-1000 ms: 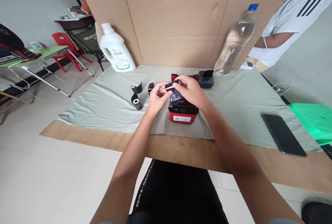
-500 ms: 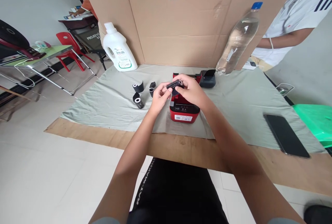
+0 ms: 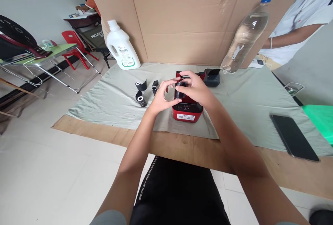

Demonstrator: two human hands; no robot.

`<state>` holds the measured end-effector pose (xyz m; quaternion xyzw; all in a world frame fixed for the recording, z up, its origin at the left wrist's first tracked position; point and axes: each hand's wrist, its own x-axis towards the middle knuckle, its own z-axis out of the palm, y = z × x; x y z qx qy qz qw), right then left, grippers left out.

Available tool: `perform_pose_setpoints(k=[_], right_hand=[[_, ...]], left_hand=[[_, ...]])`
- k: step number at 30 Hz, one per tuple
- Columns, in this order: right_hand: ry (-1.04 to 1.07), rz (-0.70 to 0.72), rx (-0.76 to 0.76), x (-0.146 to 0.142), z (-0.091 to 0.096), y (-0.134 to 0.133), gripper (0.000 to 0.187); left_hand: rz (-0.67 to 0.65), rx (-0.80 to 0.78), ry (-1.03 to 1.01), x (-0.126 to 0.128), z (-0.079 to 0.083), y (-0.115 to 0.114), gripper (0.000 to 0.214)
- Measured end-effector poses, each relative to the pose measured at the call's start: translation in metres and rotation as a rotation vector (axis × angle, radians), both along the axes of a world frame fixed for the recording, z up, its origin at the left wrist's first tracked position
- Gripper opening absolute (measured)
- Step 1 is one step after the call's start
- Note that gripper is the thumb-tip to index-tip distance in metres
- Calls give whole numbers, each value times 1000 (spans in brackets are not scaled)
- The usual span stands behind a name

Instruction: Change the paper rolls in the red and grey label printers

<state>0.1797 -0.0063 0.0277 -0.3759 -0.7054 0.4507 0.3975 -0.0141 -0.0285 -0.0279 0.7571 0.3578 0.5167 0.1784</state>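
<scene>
A small red and black label printer [image 3: 186, 112] stands on the grey cloth [image 3: 244, 96] with its lid up. My right hand [image 3: 194, 88] is closed on a black roll [image 3: 179, 89] right above the printer's open top. My left hand [image 3: 162, 96] curls beside the roll at its left, fingers apart, fingertips near it. Three more black rolls [image 3: 142, 93] lie on the cloth to the left of my hands.
A folded cardboard screen [image 3: 195, 20] stands behind. In front of it are a white detergent jug [image 3: 121, 48], a clear plastic bottle [image 3: 244, 35] and a dark second printer [image 3: 212, 77]. A black phone [image 3: 293, 137] lies at right. Another person's arm [image 3: 293, 35] is at far right.
The roll has gone from both hands held level above the printer to my right hand alone, turned upright and lower over the open top. My left hand has let go.
</scene>
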Motion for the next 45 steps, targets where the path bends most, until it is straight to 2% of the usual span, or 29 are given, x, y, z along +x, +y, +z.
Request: perform_pose_setpoints(k=[2, 6, 11, 14, 17, 20, 22, 26, 31, 34, 36, 38, 42, 45], right_hand=[[-24, 32, -14, 0, -1, 1, 59], [-69, 14, -8, -2, 0, 1, 59], [-143, 8, 14, -8, -1, -6, 59], [-180, -29, 38, -18, -4, -13, 58], [-184, -72, 113, -29, -6, -21, 47], [-183, -72, 234, -38, -6, -29, 34], [-187, -70, 289, -43, -8, -34, 32], [-220, -64, 380, -54, -19, -42, 34], [-399, -92, 418, -62, -32, -47, 38], [-496, -184, 534, -67, -32, -57, 47], [-501, -264, 649, -73, -36, -74, 52], [-477, -245, 756, -83, -50, -97, 54], [-428, 104, 918, -103, -99, -139, 51], [-385, 212, 913, -110, -126, -148, 50]], left_hand=[[30, 24, 56, 0, 3, -2, 73], [20, 44, 106, -5, 7, -5, 66], [-17, 50, 160, -17, 9, -15, 66], [32, 97, 230, -23, 8, -23, 59], [114, 126, 215, -28, 9, -33, 57], [66, -18, 126, -34, 10, -40, 65], [29, -128, 21, -38, 11, -42, 65], [90, -222, -159, -48, 13, -39, 59], [88, -294, -72, -55, 20, -36, 46], [124, -310, -40, -59, 25, -33, 40], [181, -319, -80, -66, 31, -21, 38], [292, -321, -142, -77, 37, 2, 35], [601, -346, -54, -101, 49, 71, 31], [721, -373, 206, -111, 50, 119, 33]])
